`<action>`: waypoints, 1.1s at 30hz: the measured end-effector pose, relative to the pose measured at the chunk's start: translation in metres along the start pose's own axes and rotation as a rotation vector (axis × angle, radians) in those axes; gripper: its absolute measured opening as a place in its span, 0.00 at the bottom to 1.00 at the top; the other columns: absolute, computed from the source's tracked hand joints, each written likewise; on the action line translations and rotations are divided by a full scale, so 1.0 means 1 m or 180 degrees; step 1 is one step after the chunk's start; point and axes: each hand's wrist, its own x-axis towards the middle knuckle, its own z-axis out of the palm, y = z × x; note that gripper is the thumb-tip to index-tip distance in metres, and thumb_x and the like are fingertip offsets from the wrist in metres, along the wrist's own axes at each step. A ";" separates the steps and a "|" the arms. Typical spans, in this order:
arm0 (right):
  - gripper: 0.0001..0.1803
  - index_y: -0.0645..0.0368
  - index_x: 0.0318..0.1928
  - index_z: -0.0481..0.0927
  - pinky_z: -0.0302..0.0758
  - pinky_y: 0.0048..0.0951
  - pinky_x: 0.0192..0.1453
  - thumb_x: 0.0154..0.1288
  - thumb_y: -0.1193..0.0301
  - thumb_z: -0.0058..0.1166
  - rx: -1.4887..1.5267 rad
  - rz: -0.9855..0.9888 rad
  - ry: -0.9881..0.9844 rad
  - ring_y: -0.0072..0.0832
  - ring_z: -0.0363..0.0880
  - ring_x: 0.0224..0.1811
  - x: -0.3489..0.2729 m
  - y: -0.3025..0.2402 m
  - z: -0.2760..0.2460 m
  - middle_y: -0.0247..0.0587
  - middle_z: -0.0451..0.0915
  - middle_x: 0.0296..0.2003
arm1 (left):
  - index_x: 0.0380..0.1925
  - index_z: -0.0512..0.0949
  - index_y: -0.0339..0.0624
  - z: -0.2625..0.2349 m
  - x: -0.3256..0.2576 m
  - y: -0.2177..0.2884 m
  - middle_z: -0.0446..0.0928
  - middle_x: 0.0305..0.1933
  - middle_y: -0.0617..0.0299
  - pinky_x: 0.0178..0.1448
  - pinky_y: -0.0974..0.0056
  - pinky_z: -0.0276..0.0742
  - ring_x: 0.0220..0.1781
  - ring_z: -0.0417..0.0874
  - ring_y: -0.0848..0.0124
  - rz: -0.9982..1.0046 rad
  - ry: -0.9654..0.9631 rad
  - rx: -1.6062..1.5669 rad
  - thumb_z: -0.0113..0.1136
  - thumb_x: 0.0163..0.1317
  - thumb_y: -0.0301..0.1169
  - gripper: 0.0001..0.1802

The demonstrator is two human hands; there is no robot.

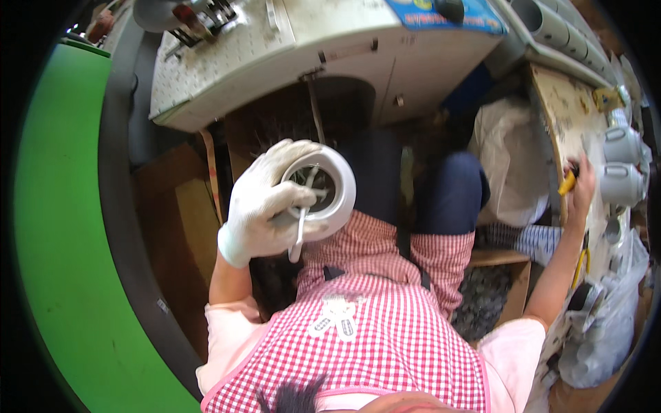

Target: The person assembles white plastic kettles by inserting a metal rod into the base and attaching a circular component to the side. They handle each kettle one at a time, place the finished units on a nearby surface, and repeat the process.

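Note:
My left hand (265, 203), in a white knit glove, grips a pale grey, round, hollow plastic part (346, 189) above my lap. Its open mouth faces up and shows a dark inside with thin pale pieces across it. A slim white stick-like piece (300, 234) lies by the thumb and points down; whether it belongs to the part I cannot tell. Far to the right, my bare right hand (584, 184) is closed round a small yellow and black hand tool (567, 183) at the wooden bench's edge. The tool's exact kind is unclear.
Grey plastic pots (622, 165) stand on the wooden bench (561, 103) at right, near a clear plastic bag (606, 344). A white sack (513, 165) and a cardboard box (516, 292) of grey bits sit below. Ahead is a white machine table (241, 65); a green panel (76, 227) rises left.

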 end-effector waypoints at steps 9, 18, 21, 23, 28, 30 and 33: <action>0.15 0.59 0.48 0.78 0.78 0.33 0.32 0.67 0.65 0.64 -0.2612 -0.3692 -0.3155 0.33 0.82 0.34 -0.272 -0.155 0.228 0.37 0.77 0.36 | 0.29 0.78 0.42 0.024 -0.008 0.006 0.83 0.55 0.44 0.60 0.47 0.81 0.59 0.84 0.43 0.0527 -0.0678 -0.0363 0.83 0.38 0.40 0.24; 0.17 0.58 0.34 0.73 0.77 0.31 0.23 0.74 0.58 0.57 -0.3527 -0.3254 -0.2751 0.33 0.81 0.20 -0.301 -0.103 0.237 0.39 0.77 0.22 | 0.24 0.80 0.40 0.078 -0.029 0.035 0.82 0.56 0.43 0.70 0.44 0.75 0.63 0.82 0.46 0.0615 -0.0591 0.0315 0.76 0.40 0.36 0.16; 0.17 0.57 0.34 0.73 0.77 0.31 0.24 0.72 0.58 0.59 -0.3593 -0.2944 -0.2901 0.33 0.81 0.22 -0.309 -0.100 0.230 0.38 0.77 0.23 | 0.24 0.80 0.40 0.090 -0.034 0.033 0.82 0.56 0.44 0.69 0.44 0.76 0.62 0.83 0.47 0.0731 -0.0541 0.0208 0.76 0.39 0.34 0.15; 0.16 0.56 0.35 0.74 0.76 0.30 0.26 0.70 0.58 0.60 -0.3456 -0.3405 -0.2657 0.32 0.80 0.24 -0.310 -0.097 0.222 0.37 0.76 0.24 | 0.23 0.80 0.41 0.086 -0.039 0.027 0.83 0.55 0.45 0.68 0.45 0.77 0.61 0.83 0.47 0.0759 -0.0504 0.0086 0.77 0.39 0.33 0.14; 0.16 0.58 0.36 0.74 0.78 0.34 0.31 0.69 0.58 0.61 -0.3641 -0.3331 -0.2251 0.34 0.82 0.28 -0.305 -0.062 0.226 0.39 0.77 0.26 | 0.24 0.81 0.43 0.090 -0.044 0.020 0.84 0.56 0.47 0.65 0.46 0.78 0.61 0.83 0.47 0.0678 -0.0463 0.0140 0.79 0.38 0.34 0.15; 0.17 0.61 0.36 0.75 0.79 0.35 0.31 0.73 0.58 0.57 -0.3625 -0.2228 -0.2810 0.35 0.84 0.29 -0.305 -0.047 0.237 0.43 0.80 0.25 | 0.25 0.82 0.43 0.105 -0.045 0.026 0.84 0.56 0.47 0.65 0.46 0.78 0.61 0.83 0.47 0.0694 -0.0479 0.0348 0.78 0.40 0.35 0.15; 0.22 0.66 0.36 0.76 0.80 0.38 0.30 0.80 0.58 0.47 -0.3308 -0.1069 -0.3813 0.36 0.85 0.26 -0.300 -0.051 0.244 0.46 0.81 0.22 | 0.26 0.82 0.44 0.114 -0.051 0.037 0.83 0.58 0.47 0.68 0.45 0.76 0.61 0.84 0.48 0.0865 -0.0723 0.0696 0.77 0.44 0.37 0.14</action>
